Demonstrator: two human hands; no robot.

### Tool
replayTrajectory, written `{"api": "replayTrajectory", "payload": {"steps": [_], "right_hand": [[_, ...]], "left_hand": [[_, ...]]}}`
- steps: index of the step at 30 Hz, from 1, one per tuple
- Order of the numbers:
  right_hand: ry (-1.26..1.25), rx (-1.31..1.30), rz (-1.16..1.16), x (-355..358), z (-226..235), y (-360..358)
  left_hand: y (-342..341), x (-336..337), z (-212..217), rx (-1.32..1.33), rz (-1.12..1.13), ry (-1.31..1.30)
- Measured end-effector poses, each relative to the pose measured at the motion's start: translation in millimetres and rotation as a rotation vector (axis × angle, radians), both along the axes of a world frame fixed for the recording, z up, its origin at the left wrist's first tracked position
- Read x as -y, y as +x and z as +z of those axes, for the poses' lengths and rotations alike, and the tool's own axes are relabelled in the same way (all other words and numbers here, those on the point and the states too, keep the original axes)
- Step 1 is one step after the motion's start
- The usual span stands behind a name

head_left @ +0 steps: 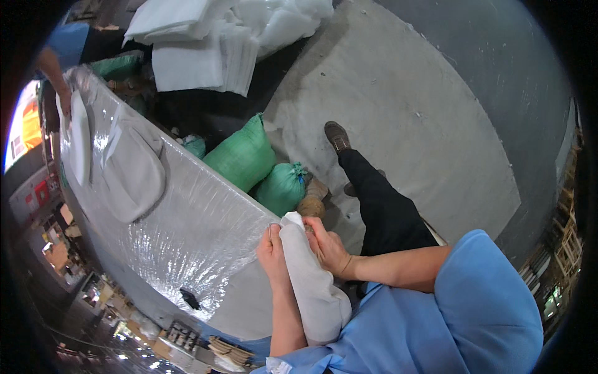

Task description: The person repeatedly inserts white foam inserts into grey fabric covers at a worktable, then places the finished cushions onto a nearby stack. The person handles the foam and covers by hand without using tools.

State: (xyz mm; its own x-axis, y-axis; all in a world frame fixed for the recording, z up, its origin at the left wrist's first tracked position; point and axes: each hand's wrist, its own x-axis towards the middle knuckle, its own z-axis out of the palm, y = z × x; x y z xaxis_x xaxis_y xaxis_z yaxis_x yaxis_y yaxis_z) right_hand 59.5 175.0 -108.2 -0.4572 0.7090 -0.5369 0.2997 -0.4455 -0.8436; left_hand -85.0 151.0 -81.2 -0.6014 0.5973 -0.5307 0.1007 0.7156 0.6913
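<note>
A long, stuffed white fabric piece [311, 280] is held between both hands, its end pointing up toward the table corner. My left hand [273, 252] grips its left side near the top. My right hand [327, 246] grips the right side just opposite. The piece runs down toward my blue top [473, 305]. Both hands are at the near corner of a table wrapped in shiny clear plastic [187, 230].
A flat grey-white cushion shape [132, 171] lies on the table, with a white piece [80, 137] beyond it by another person's arm [53, 71]. Green sacks [246, 156] sit on the floor beside stacked white padding [205, 62]. My dark-trousered leg and brown shoe [337, 135] stretch over the grey floor.
</note>
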Motion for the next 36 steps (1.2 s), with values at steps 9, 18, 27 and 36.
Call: {"api": "replayTrajectory", "payload": {"steps": [9,18,27,36], "right_hand": [[0.019,-0.124,-0.110,-39.6,7.7,23.3],[-0.130,-0.370,0.468,-138.8,2.1,21.4],[-0.106,-0.343,0.704,-158.8,5.3,42.1],[-0.314,-0.254,0.537,-143.1,-10.7,31.4]], "left_hand": [[6.4,23.3,-9.0,-0.213,-0.028,0.143],[31.5,8.4,18.0,-0.495,-0.200,0.280],[47.7,1.0,26.6,-0.436,-0.214,0.335],[46.1,-11.4,21.1,-0.464,-0.243,0.202]]}}
